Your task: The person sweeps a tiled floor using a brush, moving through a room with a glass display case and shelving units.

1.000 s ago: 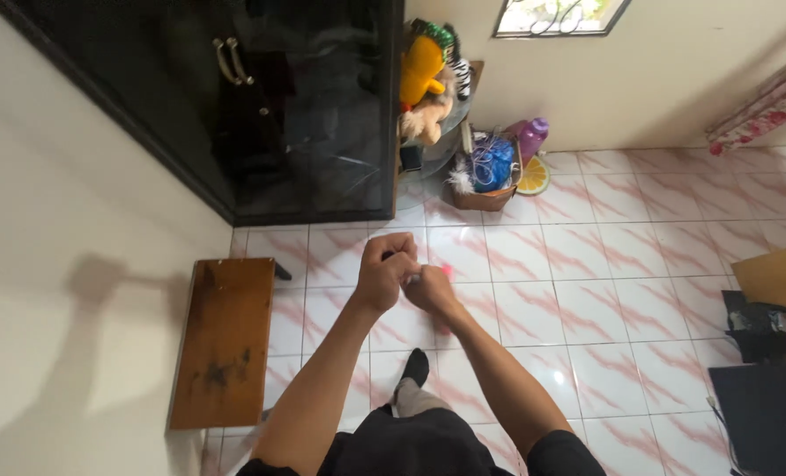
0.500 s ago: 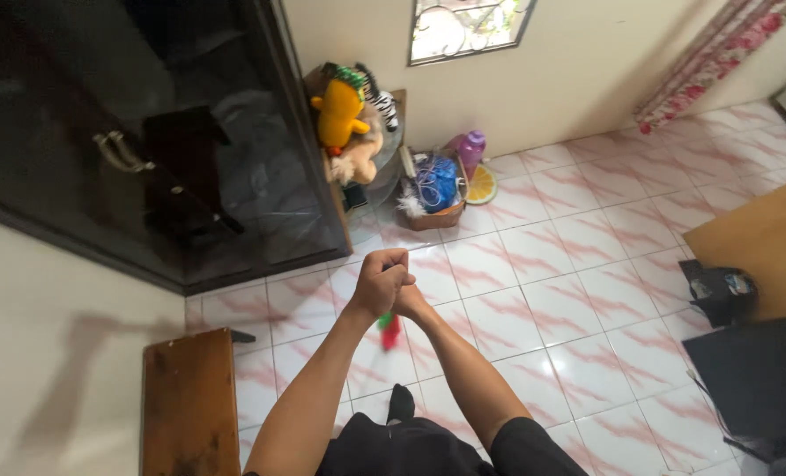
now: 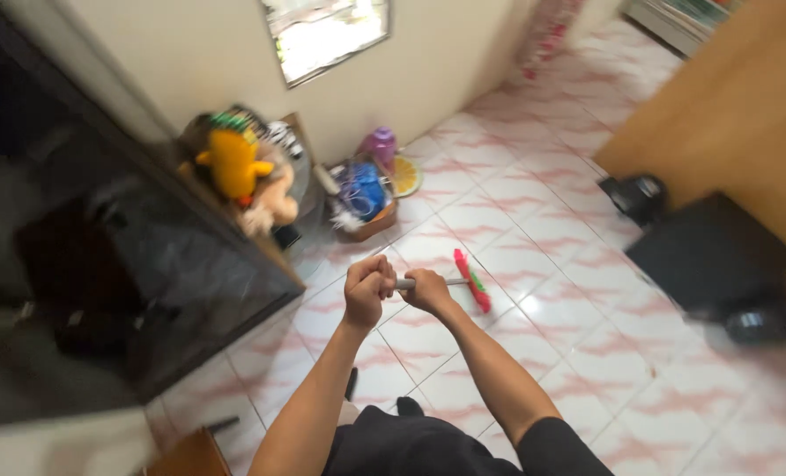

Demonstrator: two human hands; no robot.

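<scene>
Head view, looking down on a tiled floor (image 3: 587,220) of white and pink squares.

Hands: both hands are closed round the grey handle (image 3: 428,283) of a broom. The left hand (image 3: 367,291) is a tight fist at the near end of the handle, knuckles up. The right hand (image 3: 428,291) grips just beyond it, fingers wrapped fully round; the two hands touch. Both forearms reach forward from the bottom of the frame and meet at the handle.

Broom: the handle runs from the hands away to the right and ends in the broom head (image 3: 472,280), red with a green strip, which lies aslant on or just above the floor, just beyond the right hand. Whether the head touches the tiles cannot be told; the frame is blurred.

Surroundings: a dark glass-fronted cabinet (image 3: 102,282) fills the left side. Behind it against the wall stands a shelf holding a yellow plush toy (image 3: 233,163) and other soft toys. Beside that, on the floor, a small basket (image 3: 365,207) holds blue and white items, with a purple bottle (image 3: 381,145) and a yellow dish (image 3: 405,174) next to it. A window (image 3: 327,33) sits in the cream wall above. On the right a wooden panel (image 3: 728,106) stands, with a black box (image 3: 710,256) and a dark round object (image 3: 638,196) at its foot. A brown wooden piece (image 3: 190,454) shows at the bottom left edge.
</scene>
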